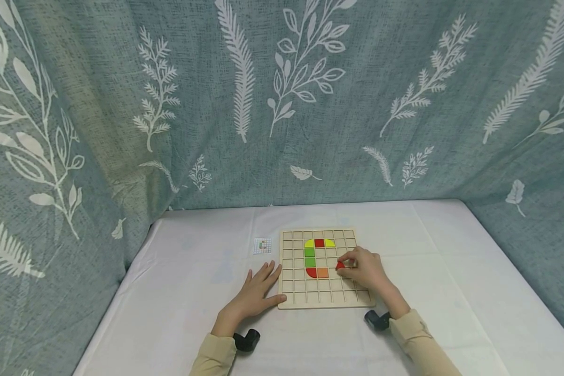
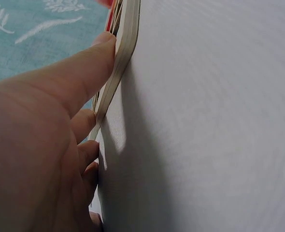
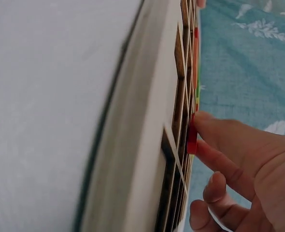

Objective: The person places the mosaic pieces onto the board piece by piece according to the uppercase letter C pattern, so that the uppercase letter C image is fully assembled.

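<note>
A pale wooden grid board (image 1: 301, 298) lies on the table. My left hand (image 1: 253, 296) rests at its left side with fingers spread, the thumb and fingertips touching the edge; the left wrist view shows the thumb (image 2: 92, 67) against the rim. Between thumb and fingertips my right hand (image 1: 367, 269) pinches a small red piece (image 1: 340, 265), over the right-hand cells. In the right wrist view this red piece (image 3: 192, 137) is partly covered by fingers. Set in the grid are a red square (image 1: 319, 243) between two yellow rounded pieces, green squares (image 1: 309, 257), a red rounded piece (image 1: 312, 272) and an orange square (image 1: 322, 272).
A small card (image 1: 262, 246) printed with a coloured grid pattern lies left of the board's upper corner. White cloth (image 1: 183, 292) covers the table. A blue-green curtain with white leaf prints (image 1: 263, 172) hangs behind and at both sides.
</note>
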Available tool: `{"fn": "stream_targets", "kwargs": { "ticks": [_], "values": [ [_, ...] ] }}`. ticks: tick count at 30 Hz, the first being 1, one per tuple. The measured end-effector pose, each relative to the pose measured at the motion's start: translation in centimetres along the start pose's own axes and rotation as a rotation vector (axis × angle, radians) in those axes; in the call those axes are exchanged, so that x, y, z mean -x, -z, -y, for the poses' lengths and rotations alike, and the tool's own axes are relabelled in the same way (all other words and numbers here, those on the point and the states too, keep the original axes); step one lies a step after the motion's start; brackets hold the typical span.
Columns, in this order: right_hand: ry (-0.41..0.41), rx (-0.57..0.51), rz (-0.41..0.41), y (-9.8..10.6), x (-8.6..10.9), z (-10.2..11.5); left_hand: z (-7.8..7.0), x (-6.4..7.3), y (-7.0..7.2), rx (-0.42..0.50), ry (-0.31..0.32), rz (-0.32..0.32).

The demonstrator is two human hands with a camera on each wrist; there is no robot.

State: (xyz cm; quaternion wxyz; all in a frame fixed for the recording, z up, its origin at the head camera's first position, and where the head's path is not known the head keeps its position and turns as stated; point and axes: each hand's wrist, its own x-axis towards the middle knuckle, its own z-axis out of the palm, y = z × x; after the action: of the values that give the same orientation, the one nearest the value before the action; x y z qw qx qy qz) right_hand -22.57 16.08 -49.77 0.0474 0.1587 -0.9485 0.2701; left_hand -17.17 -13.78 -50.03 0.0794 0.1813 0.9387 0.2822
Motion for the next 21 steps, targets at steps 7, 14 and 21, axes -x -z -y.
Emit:
{"fn": "stream_targets", "kwargs": {
  "ticks": [7,14,21],
  "values": [
    [-0.019,-0.026,0.012,0.1,-0.1,0.2,0.0,0.0,0.0,0.006,0.001,0.001],
    [0.010,-0.133,0.049,0.9,-0.1,-1.5,0.1,0.0,-0.1,0.005,-0.008,0.002],
    [0.025,-0.181,0.099,1.3,-0.3,-2.8,0.0,-0.1,0.0,0.000,-0.009,0.003]
  ]
}}
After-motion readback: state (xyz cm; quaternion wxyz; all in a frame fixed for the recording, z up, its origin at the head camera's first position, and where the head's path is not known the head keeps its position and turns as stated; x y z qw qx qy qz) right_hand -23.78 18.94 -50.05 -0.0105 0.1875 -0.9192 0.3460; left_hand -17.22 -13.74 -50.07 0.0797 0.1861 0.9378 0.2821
